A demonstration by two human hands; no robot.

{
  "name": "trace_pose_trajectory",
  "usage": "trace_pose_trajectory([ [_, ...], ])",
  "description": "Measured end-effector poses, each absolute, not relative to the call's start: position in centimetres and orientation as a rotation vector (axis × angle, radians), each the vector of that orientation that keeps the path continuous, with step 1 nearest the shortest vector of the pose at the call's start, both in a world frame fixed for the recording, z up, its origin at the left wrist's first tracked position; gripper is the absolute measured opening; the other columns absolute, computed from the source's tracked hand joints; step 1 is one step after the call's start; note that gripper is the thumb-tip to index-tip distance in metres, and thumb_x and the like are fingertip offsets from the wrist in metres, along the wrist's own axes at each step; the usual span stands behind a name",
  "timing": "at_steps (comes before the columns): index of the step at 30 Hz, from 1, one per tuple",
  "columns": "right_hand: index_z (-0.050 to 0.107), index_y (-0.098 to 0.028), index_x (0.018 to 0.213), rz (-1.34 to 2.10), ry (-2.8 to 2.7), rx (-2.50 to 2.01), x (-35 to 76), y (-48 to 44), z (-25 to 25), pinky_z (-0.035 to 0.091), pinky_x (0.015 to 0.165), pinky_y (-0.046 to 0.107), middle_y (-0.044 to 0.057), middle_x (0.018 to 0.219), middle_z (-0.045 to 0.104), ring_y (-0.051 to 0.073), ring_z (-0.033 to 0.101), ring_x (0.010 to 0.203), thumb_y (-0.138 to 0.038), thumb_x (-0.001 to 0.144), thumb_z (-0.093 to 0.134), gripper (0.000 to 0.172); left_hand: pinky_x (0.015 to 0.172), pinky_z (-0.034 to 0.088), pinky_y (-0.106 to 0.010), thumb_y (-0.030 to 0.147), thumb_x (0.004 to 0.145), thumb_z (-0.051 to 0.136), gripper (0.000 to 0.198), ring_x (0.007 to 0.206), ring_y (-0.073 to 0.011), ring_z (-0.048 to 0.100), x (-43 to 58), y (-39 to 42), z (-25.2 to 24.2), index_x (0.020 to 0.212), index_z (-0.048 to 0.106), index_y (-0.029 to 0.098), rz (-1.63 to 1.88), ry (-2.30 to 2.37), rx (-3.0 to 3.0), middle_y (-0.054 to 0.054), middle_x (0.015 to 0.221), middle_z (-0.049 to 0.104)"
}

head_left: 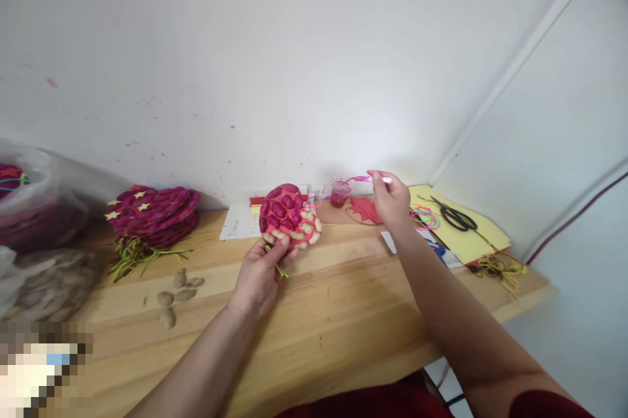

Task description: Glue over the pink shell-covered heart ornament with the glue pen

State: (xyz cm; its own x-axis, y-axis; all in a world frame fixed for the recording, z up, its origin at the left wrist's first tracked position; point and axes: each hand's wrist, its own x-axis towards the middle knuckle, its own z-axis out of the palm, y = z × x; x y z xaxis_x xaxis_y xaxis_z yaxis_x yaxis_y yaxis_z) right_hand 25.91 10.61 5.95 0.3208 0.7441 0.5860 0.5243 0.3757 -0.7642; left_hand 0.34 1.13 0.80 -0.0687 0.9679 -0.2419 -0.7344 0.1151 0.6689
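Left hand (260, 277): clamped on the lower edge of a round peanut-covered disc (287, 210), thumb on the front face. Disc is up off the table (338, 294), face tilted toward the wearer, roughly mid-table and left of the cup (339, 195). Upper and left peanuts on it are magenta; those along the bottom and right are bare tan. Red backing shows between them. Green strands (281, 271) poke out below the same hand. Pink cord loop (314, 202) at the disc's right edge.

Right hand (392, 199): thumb and fingers pinched together on the white handle of a brush (364, 178). Pink-coated end points left, at the cup's rim; can't tell if it touches. Cup is clear, red-pink liquid inside.

Right of cup: red paper cutouts (364, 210), then coloured cords (424, 216). Black scissors (458, 218) lie on a yellow sheet (490, 238), yellow string (500, 274) by its near corner. Behind the disc: white paper (238, 226) with writing, too small to read.

Left side: stack of magenta discs (164, 209) with yellow stars (143, 207) on top, green strands hanging out in front. Loose peanuts (184, 295) nearer the wearer. Far left, a plastic bag (63, 182) with magenta discs inside. Wall (275, 65) has pink specks.
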Motion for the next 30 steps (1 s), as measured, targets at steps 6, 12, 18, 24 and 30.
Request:
trace_pose_trajectory([
  [6,0.072,-0.019,0.098,-0.009,-1.551,-1.602,25.6,14.2,6.8,0.047,0.074,0.03,0.005,0.085,0.076,0.019,0.065,0.075,-0.041,0.093,0.051,0.031,0.064,0.063,-0.019,0.01,0.064,0.091,0.026,0.072,-0.011,0.07,0.4,1.1,0.7,0.083,0.074,0.011,1.453,0.788,0.374,-0.005,0.089,0.076],
  [12,0.074,-0.021,0.091,-0.036,-1.756,-1.804,24.8,16.8,5.5,0.045,0.079,0.032,0.008,0.09,0.077,0.023,0.066,0.086,-0.035,0.09,0.059,0.02,0.066,0.062,-0.017,0.008,0.057,0.095,0.034,0.071,-0.0112,0.071,0.6,1.1,0.9,0.084,0.074,0.011,1.435,0.805,0.405,-0.005,0.087,0.077],
  [18,0.076,-0.022,0.088,-0.081,-1.8,-1.997,24.7,18.2,5.1,0.044,0.085,0.038,0.011,0.097,0.078,0.03,0.066,0.1,-0.044,0.089,0.063,0.025,0.064,0.061,-0.018,0.009,0.054,0.096,0.039,0.071,-0.0115,0.071,0.6,1.2,0.8,0.085,0.073,0.01,1.443,0.832,0.401,-0.006,0.086,0.076],
  [24,0.075,-0.025,0.097,-0.15,-1.744,-2.011,24.8,17.8,5.7,0.043,0.089,0.042,0.009,0.102,0.078,0.031,0.063,0.108,-0.049,0.094,0.054,0.032,0.066,0.06,-0.018,0.014,0.051,0.097,0.045,0.071,-0.0102,0.069,0.5,1.3,0.3,0.088,0.073,0.01,1.461,0.86,0.425,-0.005,0.087,0.075],
  [30,0.076,-0.024,0.091,-0.127,-1.737,-2.006,24.9,18.0,5.7,0.042,0.09,0.043,0.009,0.102,0.077,0.031,0.062,0.107,-0.048,0.091,0.059,0.029,0.065,0.059,-0.019,0.021,0.055,0.097,0.05,0.075,-0.0116,0.069,0.3,1.2,0.1,0.097,0.072,0.012,1.451,0.894,0.491,-0.006,0.095,0.076],
])
